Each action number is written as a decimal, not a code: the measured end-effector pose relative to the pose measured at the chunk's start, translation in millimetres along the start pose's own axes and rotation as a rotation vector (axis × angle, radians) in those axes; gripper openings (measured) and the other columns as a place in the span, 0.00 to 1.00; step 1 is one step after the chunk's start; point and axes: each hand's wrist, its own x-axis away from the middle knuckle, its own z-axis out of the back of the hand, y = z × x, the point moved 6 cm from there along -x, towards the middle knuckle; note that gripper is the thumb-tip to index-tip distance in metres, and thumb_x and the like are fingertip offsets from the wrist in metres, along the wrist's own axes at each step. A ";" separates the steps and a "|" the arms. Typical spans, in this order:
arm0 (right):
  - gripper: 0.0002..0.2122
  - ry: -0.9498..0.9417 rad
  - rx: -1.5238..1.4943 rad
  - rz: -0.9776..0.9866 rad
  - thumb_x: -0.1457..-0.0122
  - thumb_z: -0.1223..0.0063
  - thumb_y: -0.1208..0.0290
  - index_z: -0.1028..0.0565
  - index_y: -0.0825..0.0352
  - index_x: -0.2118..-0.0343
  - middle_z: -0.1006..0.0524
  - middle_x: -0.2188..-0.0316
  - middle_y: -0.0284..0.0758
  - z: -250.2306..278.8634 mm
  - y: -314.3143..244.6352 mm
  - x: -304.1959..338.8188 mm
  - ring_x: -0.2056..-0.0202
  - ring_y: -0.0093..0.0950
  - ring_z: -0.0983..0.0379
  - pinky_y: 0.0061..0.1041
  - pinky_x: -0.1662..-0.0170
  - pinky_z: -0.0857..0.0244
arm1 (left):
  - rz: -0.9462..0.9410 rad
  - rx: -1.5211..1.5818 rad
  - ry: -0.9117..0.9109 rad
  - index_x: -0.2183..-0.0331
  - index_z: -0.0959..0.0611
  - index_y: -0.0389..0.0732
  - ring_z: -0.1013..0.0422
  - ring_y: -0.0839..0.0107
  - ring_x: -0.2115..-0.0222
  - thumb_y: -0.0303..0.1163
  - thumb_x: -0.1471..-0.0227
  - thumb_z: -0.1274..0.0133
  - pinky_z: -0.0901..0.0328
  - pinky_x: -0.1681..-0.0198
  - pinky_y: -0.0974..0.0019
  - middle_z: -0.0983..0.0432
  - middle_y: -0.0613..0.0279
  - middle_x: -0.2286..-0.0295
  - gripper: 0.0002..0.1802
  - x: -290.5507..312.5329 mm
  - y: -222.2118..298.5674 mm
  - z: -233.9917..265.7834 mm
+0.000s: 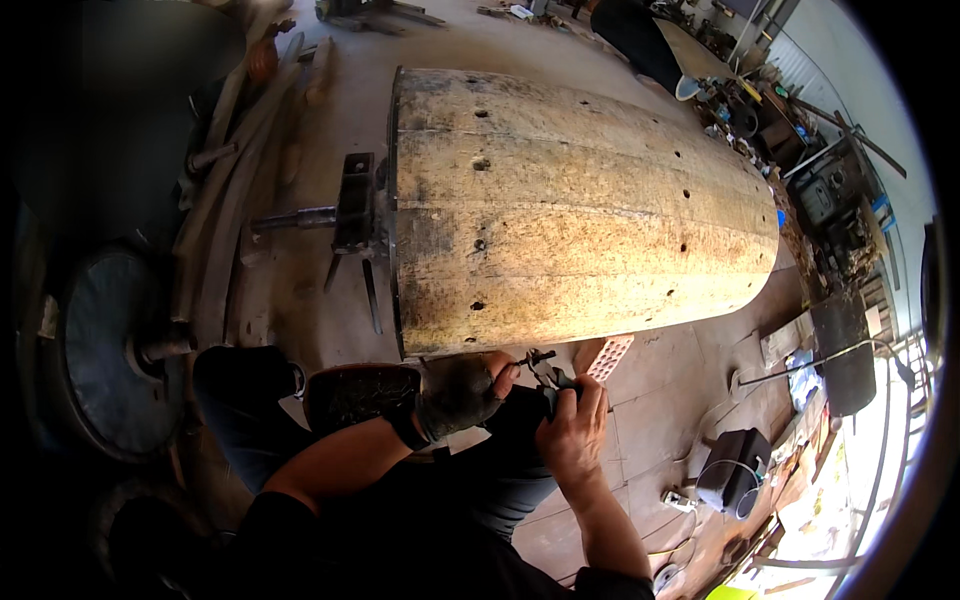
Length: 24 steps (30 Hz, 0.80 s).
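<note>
A large wooden drum [580, 215], built of pale, stained slats with dark holes, lies on its side in front of me. Close to its near edge, my bare right hand [574, 430] grips dark-handled pliers [546, 373]. My left hand [462, 393], in a dark fingerless glove, is closed, with thumb and finger pinched beside the plier jaws. A small dark metal piece [541, 355] shows at the jaws; its kind is too small to make out. Whatever the left fingers pinch is mostly hidden.
A dark container [362, 396] of small dark pieces sits by my left forearm. Beyond the pliers is a perforated brick [606, 357]. The drum's axle [295, 219] sticks out left, near long wooden beams [240, 170] and a round disc [120, 350]. A black case [735, 472] stands at right.
</note>
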 end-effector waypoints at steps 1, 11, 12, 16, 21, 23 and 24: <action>0.09 -0.036 -0.159 -0.021 0.57 0.51 0.86 0.31 0.72 0.70 0.29 0.62 0.48 0.6 0.5 3.7 0.63 0.47 0.29 0.45 0.59 0.31 | -0.037 0.047 -0.020 0.69 0.20 0.41 0.25 0.54 0.77 0.35 0.41 0.46 0.34 0.73 0.55 0.24 0.54 0.79 0.08 -0.1 3.6 1.4; 0.08 -0.588 -1.455 -0.515 0.59 0.49 0.80 0.31 0.68 0.73 0.29 0.67 0.44 -26.3 8.7 56.4 0.70 0.39 0.30 0.36 0.67 0.33 | -0.132 0.148 -0.144 0.61 0.21 0.35 0.24 0.54 0.73 0.32 0.38 0.50 0.31 0.69 0.59 0.23 0.50 0.73 0.10 24.6 0.1 -4.2; 0.08 -0.462 -1.233 -0.409 0.59 0.48 0.80 0.31 0.68 0.73 0.29 0.67 0.45 -19.1 9.9 50.1 0.69 0.41 0.30 0.37 0.67 0.33 | -0.145 0.124 -0.123 0.61 0.22 0.35 0.24 0.54 0.73 0.31 0.38 0.51 0.30 0.69 0.59 0.23 0.50 0.73 0.09 28.0 -0.2 -6.9; 0.09 0.025 -0.280 -0.014 0.59 0.45 0.79 0.29 0.68 0.72 0.29 0.65 0.48 19.1 0.7 28.9 0.66 0.47 0.29 0.41 0.65 0.32 | -0.199 0.083 -0.111 0.61 0.23 0.35 0.23 0.53 0.71 0.29 0.38 0.50 0.30 0.67 0.59 0.22 0.51 0.72 0.08 21.8 10.6 -6.2; 0.07 -0.137 -0.661 -0.215 0.57 0.46 0.81 0.28 0.69 0.72 0.29 0.66 0.50 0.9 -2.0 44.8 0.68 0.48 0.30 0.40 0.64 0.31 | -0.237 0.104 -0.075 0.63 0.22 0.35 0.23 0.51 0.73 0.29 0.39 0.49 0.30 0.70 0.56 0.22 0.49 0.73 0.07 21.7 18.3 -1.6; 0.08 -0.124 -0.620 -0.232 0.58 0.45 0.81 0.28 0.69 0.72 0.29 0.65 0.50 2.2 -0.5 47.8 0.68 0.48 0.30 0.41 0.64 0.31 | -0.219 0.133 -0.096 0.62 0.22 0.35 0.24 0.50 0.74 0.29 0.39 0.49 0.31 0.71 0.54 0.23 0.48 0.74 0.07 24.2 10.2 -12.5; 0.08 -0.115 -0.597 -0.244 0.58 0.45 0.81 0.28 0.69 0.72 0.29 0.65 0.50 3.4 1.2 49.9 0.68 0.48 0.30 0.41 0.64 0.31 | -0.203 0.099 -0.100 0.62 0.23 0.36 0.24 0.50 0.73 0.29 0.39 0.50 0.31 0.71 0.54 0.23 0.48 0.73 0.07 24.8 7.1 -15.8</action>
